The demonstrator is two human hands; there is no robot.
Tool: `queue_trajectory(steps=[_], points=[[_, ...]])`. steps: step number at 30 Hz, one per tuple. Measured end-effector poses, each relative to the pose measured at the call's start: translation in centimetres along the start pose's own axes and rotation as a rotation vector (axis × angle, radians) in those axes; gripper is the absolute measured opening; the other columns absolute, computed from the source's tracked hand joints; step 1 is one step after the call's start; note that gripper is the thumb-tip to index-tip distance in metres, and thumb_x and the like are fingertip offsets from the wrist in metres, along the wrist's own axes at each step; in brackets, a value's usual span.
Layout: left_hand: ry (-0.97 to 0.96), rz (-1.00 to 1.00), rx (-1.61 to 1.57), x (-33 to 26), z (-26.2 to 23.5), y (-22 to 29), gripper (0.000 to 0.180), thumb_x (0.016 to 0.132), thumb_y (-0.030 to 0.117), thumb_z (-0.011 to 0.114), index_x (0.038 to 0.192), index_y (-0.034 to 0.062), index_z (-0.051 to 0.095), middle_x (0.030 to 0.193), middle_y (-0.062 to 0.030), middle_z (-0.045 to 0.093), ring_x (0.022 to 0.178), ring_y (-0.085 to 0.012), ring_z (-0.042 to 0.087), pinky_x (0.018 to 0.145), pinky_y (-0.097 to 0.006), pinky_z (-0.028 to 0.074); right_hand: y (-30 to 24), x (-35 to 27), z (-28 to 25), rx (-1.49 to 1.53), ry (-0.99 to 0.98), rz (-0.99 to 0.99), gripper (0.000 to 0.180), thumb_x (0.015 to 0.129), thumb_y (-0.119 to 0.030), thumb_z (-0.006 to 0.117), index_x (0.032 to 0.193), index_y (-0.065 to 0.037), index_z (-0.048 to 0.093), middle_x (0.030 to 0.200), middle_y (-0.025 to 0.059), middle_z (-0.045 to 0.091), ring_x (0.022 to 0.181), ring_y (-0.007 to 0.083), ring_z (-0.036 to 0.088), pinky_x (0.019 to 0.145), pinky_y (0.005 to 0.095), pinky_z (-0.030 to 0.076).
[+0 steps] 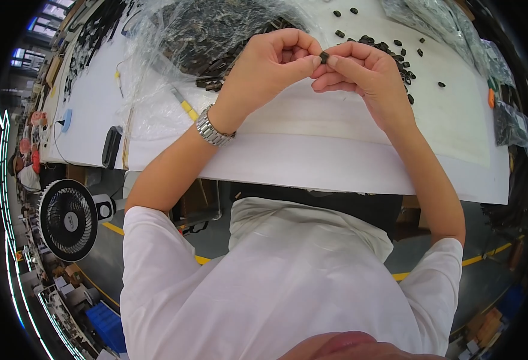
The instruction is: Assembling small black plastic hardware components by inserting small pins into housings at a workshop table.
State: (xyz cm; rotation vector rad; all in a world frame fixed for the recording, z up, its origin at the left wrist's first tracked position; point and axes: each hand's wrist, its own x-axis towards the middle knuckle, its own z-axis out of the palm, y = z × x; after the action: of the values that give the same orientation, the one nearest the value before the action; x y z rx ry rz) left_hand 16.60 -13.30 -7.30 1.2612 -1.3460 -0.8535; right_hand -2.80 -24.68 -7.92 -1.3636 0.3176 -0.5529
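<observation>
Between the fingertips of both hands is a small black plastic piece (324,57), over the far middle of the white table (336,144). My left hand (276,65), with a metal watch (214,127) on its wrist, pinches the piece from the left. From the right, my right hand (366,75) grips it between thumb and forefinger, its other fingers curled. Behind and beside my right hand lies a loose pile of similar small black pieces (400,60). A clear plastic bag (210,36) full of dark parts spreads open beyond my left hand.
A yellow-banded pen-like tool (186,107) lies by my left forearm. Farther left are a black oblong object (112,146) and long black strips (90,45). Clear plastic bags (429,24) lie at the far right. A fan (69,220) stands off the table's near left edge.
</observation>
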Motion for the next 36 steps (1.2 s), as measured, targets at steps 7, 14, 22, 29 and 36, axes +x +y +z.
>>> queue_trajectory(steps=[7, 14, 22, 29, 36], points=[[-0.025, 0.009, 0.227, 0.0, -0.1, -0.1, 0.016, 0.096, 0.002, 0.07, 0.112, -0.001, 0.07, 0.1, 0.0024, 0.067, 0.09, -0.0024, 0.063, 0.08, -0.018, 0.053, 0.7, -0.2, 0.0, 0.047, -0.02, 0.004, 0.024, 0.107, -0.012, 0.06, 0.117, 0.009, 0.066, 0.105, 0.0204, 0.077, 0.09, 0.0263, 0.08, 0.087, 0.0339, 0.066], [0.001, 0.057, 0.311, 0.1, -0.1, -0.1, 0.02, 0.094, 0.0, 0.07, 0.114, -0.0005, 0.07, 0.101, 0.0016, 0.068, 0.089, -0.0026, 0.064, 0.079, -0.018, 0.053, 0.7, -0.3, 0.3, -0.037, -0.028, -0.018, 0.024, 0.108, -0.011, 0.06, 0.117, 0.01, 0.065, 0.104, 0.0196, 0.077, 0.09, 0.0254, 0.08, 0.086, 0.0345, 0.066], [-0.019, 0.002, 0.108, 0.1, -0.1, 0.1, 0.018, 0.101, 0.009, 0.072, 0.116, -0.0015, 0.071, 0.102, -0.0009, 0.072, 0.094, -0.0066, 0.07, 0.083, -0.021, 0.056, 0.4, -0.1, -0.5, 0.069, -0.042, 0.131, 0.023, 0.108, -0.016, 0.059, 0.114, 0.005, 0.068, 0.101, 0.0169, 0.078, 0.089, 0.0221, 0.08, 0.085, 0.0335, 0.066], [0.055, 0.138, 0.259, 0.1, 0.7, -0.6, 0.017, 0.104, 0.012, 0.069, 0.116, -0.0006, 0.071, 0.098, -0.0009, 0.072, 0.088, -0.0069, 0.068, 0.082, -0.022, 0.056, 0.2, -0.5, 1.2, -0.122, 0.044, -0.041, 0.025, 0.107, -0.014, 0.061, 0.114, 0.009, 0.067, 0.098, 0.0153, 0.078, 0.087, 0.0203, 0.079, 0.083, 0.0298, 0.064], [0.114, 0.031, 0.168, 0.8, -3.0, 0.5, 0.022, 0.103, 0.015, 0.069, 0.12, 0.0009, 0.071, 0.093, -0.0026, 0.071, 0.084, -0.015, 0.068, 0.08, -0.03, 0.057, -2.0, -1.1, 0.7, -0.586, 0.212, -0.115, 0.021, 0.106, -0.015, 0.063, 0.105, 0.003, 0.072, 0.078, 0.0058, 0.074, 0.064, 0.0111, 0.067, 0.064, 0.0235, 0.053]])
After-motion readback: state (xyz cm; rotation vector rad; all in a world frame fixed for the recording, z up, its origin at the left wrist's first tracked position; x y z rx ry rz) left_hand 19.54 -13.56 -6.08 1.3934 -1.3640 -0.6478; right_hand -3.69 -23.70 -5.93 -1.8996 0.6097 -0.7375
